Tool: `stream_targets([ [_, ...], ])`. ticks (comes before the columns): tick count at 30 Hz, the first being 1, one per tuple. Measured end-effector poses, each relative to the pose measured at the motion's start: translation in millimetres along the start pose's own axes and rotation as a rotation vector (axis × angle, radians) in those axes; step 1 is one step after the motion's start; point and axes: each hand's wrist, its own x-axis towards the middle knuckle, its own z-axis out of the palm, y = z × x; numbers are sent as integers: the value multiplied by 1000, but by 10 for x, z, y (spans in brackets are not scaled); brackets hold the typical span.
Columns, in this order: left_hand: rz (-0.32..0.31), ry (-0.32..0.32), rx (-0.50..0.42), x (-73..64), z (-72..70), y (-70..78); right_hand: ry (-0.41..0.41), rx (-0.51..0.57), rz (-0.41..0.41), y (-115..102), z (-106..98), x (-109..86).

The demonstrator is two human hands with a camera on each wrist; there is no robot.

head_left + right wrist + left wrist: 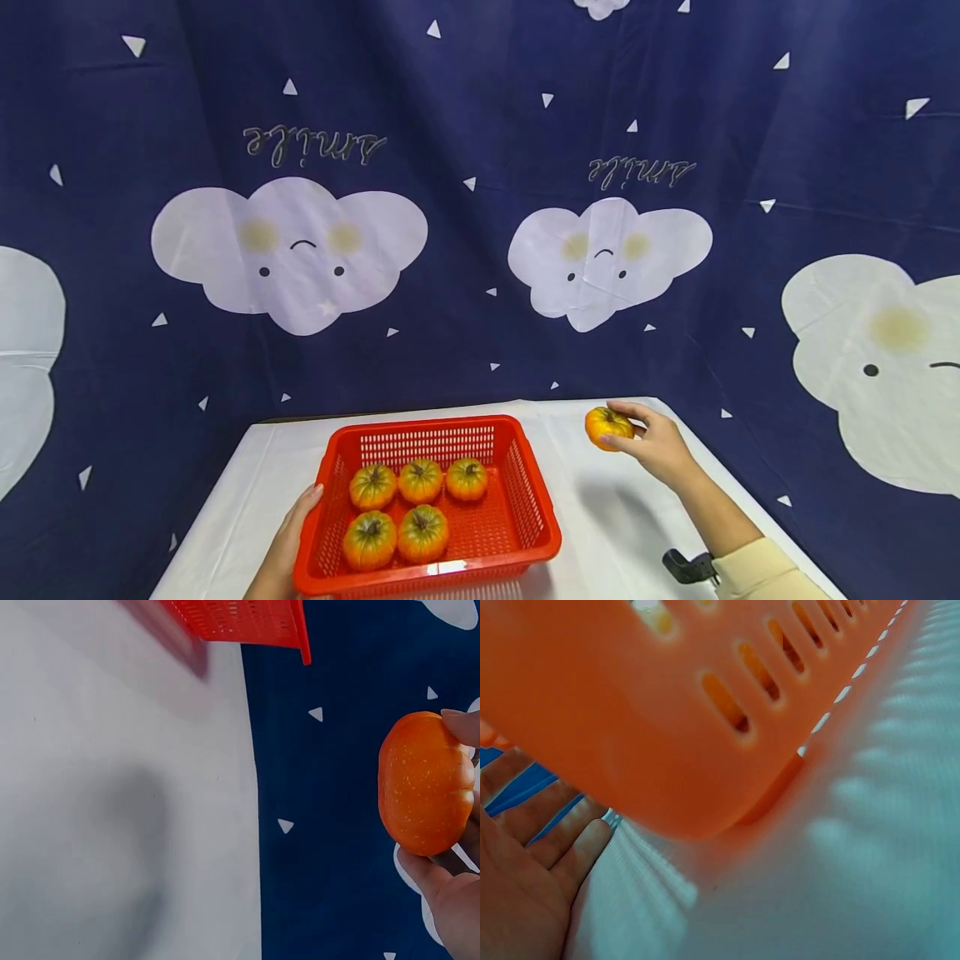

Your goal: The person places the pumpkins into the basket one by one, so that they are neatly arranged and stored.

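My right hand point(660, 446) holds a small orange-yellow pumpkin point(608, 428) above the right part of the table, with the thumb and fingers around its sides. In the right wrist view the smooth orange side of that pumpkin point(424, 784) shows between thumb and fingers. A red plastic basket point(542, 508) stands left of it, with several similar pumpkins point(421, 481) in two rows inside. My left hand point(288, 533) rests along the basket's left side, fingertips at the rim. The left wrist view shows its fingers point(544, 814) fairly straight beside the basket wall point(652, 750).
A white cloth covers the table point(585, 533). Behind and around it hangs a dark blue curtain point(465, 350) with clouds and small triangles. The pumpkins sit toward the left of the basket, and bare basket floor point(491, 521) shows at the right. A black strap point(688, 568) circles the right wrist.
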Motion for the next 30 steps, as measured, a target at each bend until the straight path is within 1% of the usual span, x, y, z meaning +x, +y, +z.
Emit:
stream_targets([
  [7,35,47,50,9,8,-20,-22,27,13,-79,56,4],
  [12,24,63,80,22,-7,-24,-44,41,23,-124,116,-22],
  [20,16,63,126,28,-11,-11,-41,18,9,-132,189,-53],
  [26,10,61,132,25,-13,-9,-60,59,-8,-207,233,-58],
  [30,18,63,97,19,5,-24,-75,74,-15,-249,250,-80],
])
